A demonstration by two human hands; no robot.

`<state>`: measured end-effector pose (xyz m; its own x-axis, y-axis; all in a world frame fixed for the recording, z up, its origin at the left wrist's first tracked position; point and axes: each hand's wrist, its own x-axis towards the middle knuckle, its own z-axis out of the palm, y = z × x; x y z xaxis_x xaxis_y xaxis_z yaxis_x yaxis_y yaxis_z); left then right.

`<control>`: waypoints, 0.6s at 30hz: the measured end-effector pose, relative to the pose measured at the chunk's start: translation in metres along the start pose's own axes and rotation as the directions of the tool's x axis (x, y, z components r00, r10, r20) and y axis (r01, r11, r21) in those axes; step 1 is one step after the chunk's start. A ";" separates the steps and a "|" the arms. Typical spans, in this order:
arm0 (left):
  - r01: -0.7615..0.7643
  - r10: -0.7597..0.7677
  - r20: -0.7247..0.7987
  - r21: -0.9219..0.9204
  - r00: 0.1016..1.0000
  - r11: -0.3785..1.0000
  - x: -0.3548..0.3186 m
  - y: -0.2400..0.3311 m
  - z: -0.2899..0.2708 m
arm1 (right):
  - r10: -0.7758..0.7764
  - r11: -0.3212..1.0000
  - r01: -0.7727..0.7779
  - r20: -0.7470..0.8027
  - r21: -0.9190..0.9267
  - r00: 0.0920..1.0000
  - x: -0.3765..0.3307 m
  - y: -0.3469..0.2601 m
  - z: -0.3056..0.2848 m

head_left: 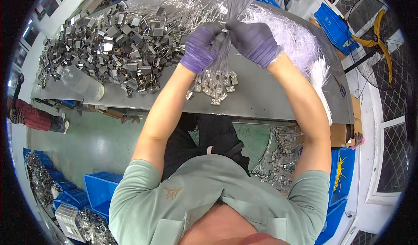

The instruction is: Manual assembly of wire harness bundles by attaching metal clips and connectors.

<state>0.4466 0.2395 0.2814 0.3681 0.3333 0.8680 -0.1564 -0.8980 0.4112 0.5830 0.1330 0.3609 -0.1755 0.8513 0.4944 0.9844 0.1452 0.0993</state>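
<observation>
Both my hands wear purple gloves and meet above the far half of the table. My left hand is closed around a bundle of thin whitish wires, just below its gathered point. Against it, my right hand pinches the same bundle at that point. Loose wire lengths fan out beyond my hands. On the near side the strands hang down to several small silvery metal pieces at the table's front. What lies between my fingertips is too small to make out.
A heap of dark grey square parts covers the table's left, with a clear plastic bottle before it. Translucent strands are piled right, near a white bundle. A yellow-bladed fan stands beyond. Blue crates sit lower left.
</observation>
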 end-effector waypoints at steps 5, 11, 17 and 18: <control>0.264 -0.263 0.145 0.012 0.954 0.964 -0.005 0.001 -0.012 | 0.339 0.933 -0.321 -0.101 0.161 0.935 -0.008 0.014 0.011; 0.467 -0.446 0.173 -0.109 0.878 0.877 -0.021 0.036 0.006 | 0.436 0.430 -0.413 0.216 0.803 0.874 -0.022 -0.004 -0.017; 0.383 -0.343 0.208 -0.196 0.916 0.903 -0.068 0.086 0.002 | 0.637 0.600 -0.549 0.067 0.582 0.768 -0.101 -0.022 -0.094; 0.340 -0.288 0.213 -0.276 0.934 0.899 -0.073 0.089 0.000 | 0.682 0.526 -0.506 0.016 0.684 0.731 -0.117 -0.020 -0.106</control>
<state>0.4060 0.1352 0.2548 0.5836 0.5086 0.6331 -0.2682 -0.6151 0.7414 0.5824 -0.0234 0.3926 0.5436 0.7296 0.4150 0.6152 -0.0099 -0.7883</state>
